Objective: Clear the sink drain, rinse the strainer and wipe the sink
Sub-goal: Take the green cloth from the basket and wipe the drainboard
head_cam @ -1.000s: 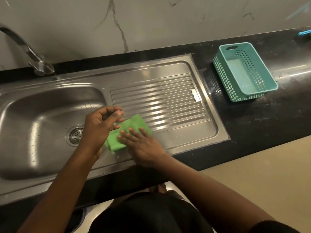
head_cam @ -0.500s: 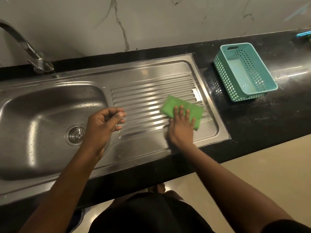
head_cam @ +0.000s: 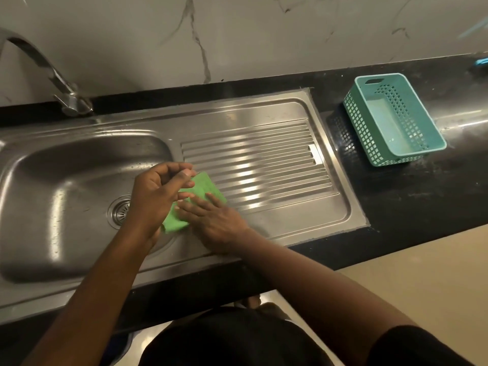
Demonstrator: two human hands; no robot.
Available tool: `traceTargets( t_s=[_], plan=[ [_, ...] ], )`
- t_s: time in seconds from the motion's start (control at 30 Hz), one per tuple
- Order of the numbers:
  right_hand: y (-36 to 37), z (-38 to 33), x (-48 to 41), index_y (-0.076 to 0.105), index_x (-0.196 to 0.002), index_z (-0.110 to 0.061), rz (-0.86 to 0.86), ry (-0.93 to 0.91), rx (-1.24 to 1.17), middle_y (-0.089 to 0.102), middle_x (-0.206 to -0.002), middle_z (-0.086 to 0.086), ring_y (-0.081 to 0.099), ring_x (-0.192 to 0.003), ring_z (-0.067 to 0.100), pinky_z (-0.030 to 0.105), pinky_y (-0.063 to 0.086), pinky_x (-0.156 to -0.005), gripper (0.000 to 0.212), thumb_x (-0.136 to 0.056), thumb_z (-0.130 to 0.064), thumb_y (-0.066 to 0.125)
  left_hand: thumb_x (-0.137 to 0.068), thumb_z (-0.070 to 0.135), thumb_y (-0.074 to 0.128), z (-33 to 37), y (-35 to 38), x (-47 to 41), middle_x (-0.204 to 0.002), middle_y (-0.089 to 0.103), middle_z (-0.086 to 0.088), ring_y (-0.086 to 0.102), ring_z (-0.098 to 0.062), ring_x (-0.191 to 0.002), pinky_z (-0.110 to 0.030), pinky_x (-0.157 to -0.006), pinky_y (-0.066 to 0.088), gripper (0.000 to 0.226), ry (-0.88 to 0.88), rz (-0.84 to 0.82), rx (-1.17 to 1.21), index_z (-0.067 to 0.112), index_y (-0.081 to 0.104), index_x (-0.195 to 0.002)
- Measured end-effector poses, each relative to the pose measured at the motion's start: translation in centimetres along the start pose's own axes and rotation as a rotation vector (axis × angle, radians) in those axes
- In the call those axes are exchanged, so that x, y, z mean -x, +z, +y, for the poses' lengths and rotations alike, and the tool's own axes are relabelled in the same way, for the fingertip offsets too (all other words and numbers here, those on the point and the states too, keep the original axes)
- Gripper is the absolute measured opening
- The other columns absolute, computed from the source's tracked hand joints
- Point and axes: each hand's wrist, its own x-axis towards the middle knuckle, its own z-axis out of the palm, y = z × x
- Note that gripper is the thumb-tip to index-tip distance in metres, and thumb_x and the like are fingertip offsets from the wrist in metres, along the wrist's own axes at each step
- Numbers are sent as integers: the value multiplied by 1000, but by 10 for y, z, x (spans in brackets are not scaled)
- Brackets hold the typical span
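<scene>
A green cloth lies on the steel sink's ribbed drainboard, at its left end beside the basin. My right hand presses flat on the cloth with fingers spread. My left hand hovers over the basin's right rim, fingers loosely curled, holding nothing, and partly covers the cloth. The round metal strainer sits in the drain at the basin's bottom, half hidden by my left hand.
A curved metal tap stands at the back left. An empty teal plastic basket sits on the black counter right of the sink. A marble wall runs behind. A blue item shows at the far right edge.
My right hand slid the green cloth from the right part of the drainboard back to its left end. One second ago it was at this same left spot. My left hand stayed put.
</scene>
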Motion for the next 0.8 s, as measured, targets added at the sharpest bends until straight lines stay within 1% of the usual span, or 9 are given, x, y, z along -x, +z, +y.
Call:
traceTargets(
  t_s=[0.07,0.23,0.33,0.43,0.53,0.57,0.63,0.73,0.8],
  plan=[
    [-4,33,7,17,-168,-29,22,30,-3,13,-176,-7,12,-163,20,46,6,-131,61,-111,-35,36,-102,12,67,-1,-5,-1,-109,82,-9,76,-22,-97,-31,-81,61,13,6,9,-11,16,77,-110],
    [-28,132,46,19,-168,-27,135,455,-130,15,-176,-5,13,-163,23,50,14,-131,58,-112,-35,32,-102,14,69,-10,-16,1,-107,83,-4,79,-20,-98,-33,-85,62,14,-4,16,-16,20,79,-109],
    [-39,185,86,19,-168,-26,143,643,-150,14,-176,-3,13,-163,26,52,14,-131,57,-113,-36,30,-102,14,69,-13,-18,3,-105,83,-3,78,-21,-99,-33,-85,62,14,-9,12,-6,21,79,-109],
    [-45,196,90,27,-166,-19,168,790,-194,20,-175,4,18,-161,31,55,19,-129,56,-112,-33,32,-101,15,69,-13,-20,4,-105,83,-3,78,-21,-99,-32,-84,62,14,-1,9,-3,23,79,-107],
    [-48,160,54,35,-160,-7,246,953,-222,31,-170,14,28,-155,40,58,28,-123,55,-111,-31,32,-101,15,70,-11,-22,5,-106,84,-4,79,-20,-98,-32,-84,62,13,5,16,9,22,79,-109],
    [-47,140,40,36,-158,-5,245,960,-217,33,-168,15,30,-153,42,58,30,-121,55,-110,-32,32,-101,15,70,-11,-23,5,-105,84,-5,79,-19,-98,-31,-84,62,14,7,17,10,21,79,-109],
    [-42,98,17,36,-158,-4,217,880,-178,34,-166,16,31,-151,43,58,32,-119,57,-109,-33,33,-101,14,69,-10,-22,7,-105,83,-5,78,-19,-96,-30,-83,62,14,11,22,16,21,79,-109],
    [-31,33,-22,32,-161,-10,154,636,-211,27,-171,12,20,-158,39,57,22,-125,59,-107,-32,36,-101,12,69,-10,-19,10,-107,82,-8,77,-20,-95,-32,-82,60,14,8,31,24,20,77,-107],
    [-24,-9,-48,26,-165,-13,50,430,-205,21,-174,10,11,-161,38,59,13,-128,65,-104,-32,41,-101,11,69,-11,-16,13,-107,81,-9,77,-21,-97,-31,-81,61,13,10,35,21,21,77,-106]
  ],
)
